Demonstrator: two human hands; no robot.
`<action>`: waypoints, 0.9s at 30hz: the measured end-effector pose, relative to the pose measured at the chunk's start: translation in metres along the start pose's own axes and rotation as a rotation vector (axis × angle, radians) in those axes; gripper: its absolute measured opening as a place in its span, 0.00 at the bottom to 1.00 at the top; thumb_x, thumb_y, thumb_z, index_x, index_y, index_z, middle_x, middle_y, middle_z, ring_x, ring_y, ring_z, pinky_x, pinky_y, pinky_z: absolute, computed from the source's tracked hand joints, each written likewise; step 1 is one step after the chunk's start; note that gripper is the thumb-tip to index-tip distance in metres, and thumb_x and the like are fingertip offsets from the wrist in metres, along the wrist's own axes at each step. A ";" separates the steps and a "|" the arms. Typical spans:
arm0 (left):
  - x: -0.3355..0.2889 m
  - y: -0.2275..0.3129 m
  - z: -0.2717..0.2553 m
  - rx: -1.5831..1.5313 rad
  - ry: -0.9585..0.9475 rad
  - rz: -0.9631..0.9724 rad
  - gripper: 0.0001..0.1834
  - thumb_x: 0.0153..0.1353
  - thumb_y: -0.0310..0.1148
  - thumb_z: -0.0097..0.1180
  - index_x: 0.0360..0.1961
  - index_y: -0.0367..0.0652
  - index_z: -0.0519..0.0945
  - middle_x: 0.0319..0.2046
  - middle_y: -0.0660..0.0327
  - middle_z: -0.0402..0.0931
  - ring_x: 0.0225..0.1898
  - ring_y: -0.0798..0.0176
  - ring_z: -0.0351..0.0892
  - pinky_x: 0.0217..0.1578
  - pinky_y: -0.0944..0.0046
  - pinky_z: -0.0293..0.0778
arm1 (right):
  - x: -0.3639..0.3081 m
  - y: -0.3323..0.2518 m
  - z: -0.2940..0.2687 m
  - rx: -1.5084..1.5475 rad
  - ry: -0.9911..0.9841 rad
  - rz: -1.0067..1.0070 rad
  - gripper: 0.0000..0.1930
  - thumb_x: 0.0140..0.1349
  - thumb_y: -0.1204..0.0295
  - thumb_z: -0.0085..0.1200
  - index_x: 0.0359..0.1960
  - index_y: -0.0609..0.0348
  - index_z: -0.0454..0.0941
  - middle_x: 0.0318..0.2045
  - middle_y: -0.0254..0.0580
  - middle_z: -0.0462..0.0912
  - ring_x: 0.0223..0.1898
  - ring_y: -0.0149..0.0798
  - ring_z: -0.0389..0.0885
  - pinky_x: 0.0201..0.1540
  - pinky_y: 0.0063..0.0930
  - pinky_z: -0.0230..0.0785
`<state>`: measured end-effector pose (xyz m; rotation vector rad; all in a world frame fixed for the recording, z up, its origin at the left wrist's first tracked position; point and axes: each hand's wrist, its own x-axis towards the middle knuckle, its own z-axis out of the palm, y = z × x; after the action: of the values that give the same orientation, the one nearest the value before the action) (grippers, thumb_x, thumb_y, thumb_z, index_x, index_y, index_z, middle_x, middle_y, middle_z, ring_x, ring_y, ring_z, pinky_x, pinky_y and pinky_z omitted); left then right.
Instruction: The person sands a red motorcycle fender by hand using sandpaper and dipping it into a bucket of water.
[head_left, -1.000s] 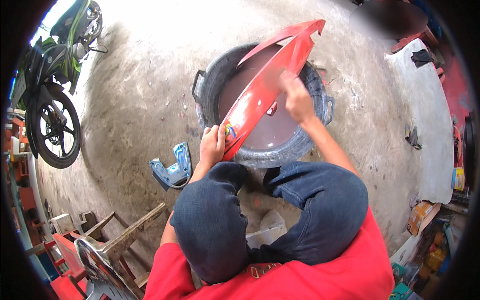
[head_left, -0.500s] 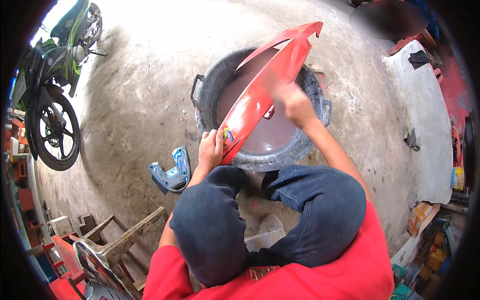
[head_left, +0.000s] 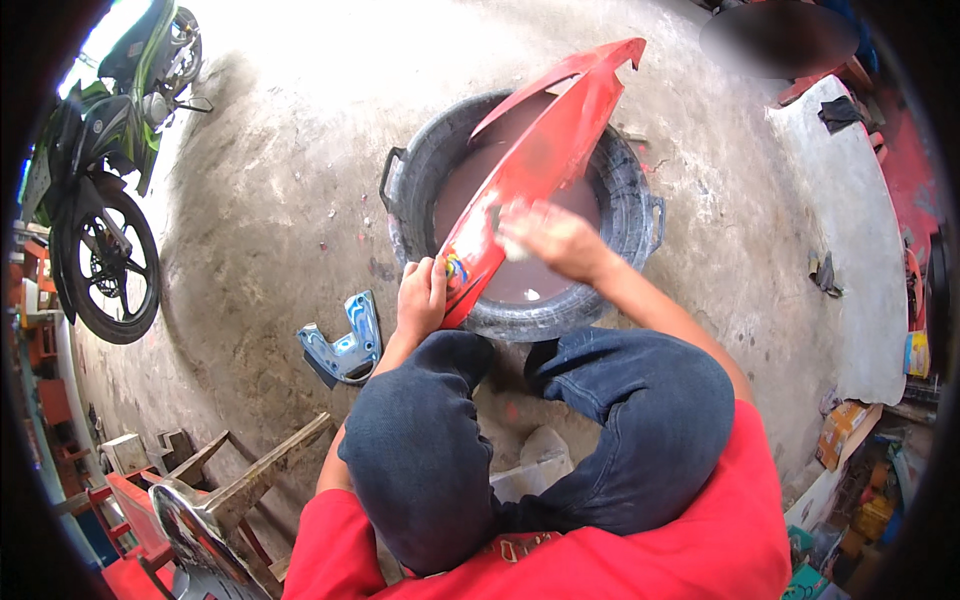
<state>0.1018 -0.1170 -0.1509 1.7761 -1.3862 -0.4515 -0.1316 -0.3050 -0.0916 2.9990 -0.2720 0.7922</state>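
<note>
A long red motorcycle fairing panel [head_left: 560, 135] lies slanted over a round black tub [head_left: 420, 135] of murky pinkish water [head_left: 470, 180]. My left hand [head_left: 423, 295] grips the panel's lower near end, beside a small yellow and blue sticker [head_left: 455, 271]. My right hand [head_left: 550, 238] presses on the panel's lower middle, fingers closed over a small grey piece [head_left: 495, 218] that looks like sandpaper. Motion blurs that hand, and its fingers mostly hide the piece. Glossy and dull patches show on the red surface.
A blue and white plastic part [head_left: 345, 340] lies on the concrete floor left of the tub. A motorcycle [head_left: 110, 240] stands at the far left, wooden frames [head_left: 265, 470] at the lower left. A pale grey slab [head_left: 850, 240] runs along the right. My bent knees flank the tub's near rim.
My right hand has slid down the panel toward my left hand, from its middle to its lower part. My left hand and the panel have hardly moved.
</note>
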 end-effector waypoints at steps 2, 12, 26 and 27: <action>0.003 0.001 0.003 0.012 -0.023 -0.007 0.19 0.80 0.39 0.41 0.35 0.37 0.77 0.30 0.48 0.76 0.36 0.40 0.70 0.41 0.46 0.67 | 0.002 0.038 -0.015 0.004 0.008 0.211 0.16 0.68 0.73 0.47 0.54 0.54 0.83 0.56 0.45 0.85 0.64 0.47 0.80 0.69 0.43 0.69; 0.008 0.005 0.009 0.004 0.028 0.026 0.18 0.78 0.37 0.46 0.31 0.37 0.76 0.27 0.47 0.75 0.33 0.39 0.72 0.39 0.44 0.68 | -0.002 0.051 -0.019 -0.125 0.129 0.511 0.19 0.67 0.73 0.49 0.58 0.58 0.81 0.61 0.51 0.82 0.63 0.47 0.81 0.68 0.43 0.71; 0.000 -0.003 -0.002 0.019 -0.007 -0.011 0.19 0.80 0.39 0.41 0.35 0.38 0.77 0.29 0.48 0.75 0.35 0.40 0.70 0.40 0.45 0.67 | 0.009 0.007 -0.007 -0.030 -0.001 -0.058 0.16 0.65 0.72 0.52 0.53 0.53 0.84 0.52 0.47 0.88 0.56 0.44 0.86 0.65 0.39 0.75; 0.001 0.000 0.000 0.015 0.001 -0.014 0.19 0.80 0.39 0.41 0.35 0.38 0.76 0.29 0.48 0.75 0.35 0.40 0.70 0.40 0.46 0.67 | 0.011 0.030 -0.011 -0.058 0.010 0.015 0.16 0.65 0.72 0.52 0.53 0.53 0.84 0.51 0.47 0.88 0.56 0.44 0.86 0.65 0.40 0.75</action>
<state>0.1022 -0.1175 -0.1507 1.7988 -1.3801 -0.4486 -0.1333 -0.3350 -0.0770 2.9421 -0.3119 0.7858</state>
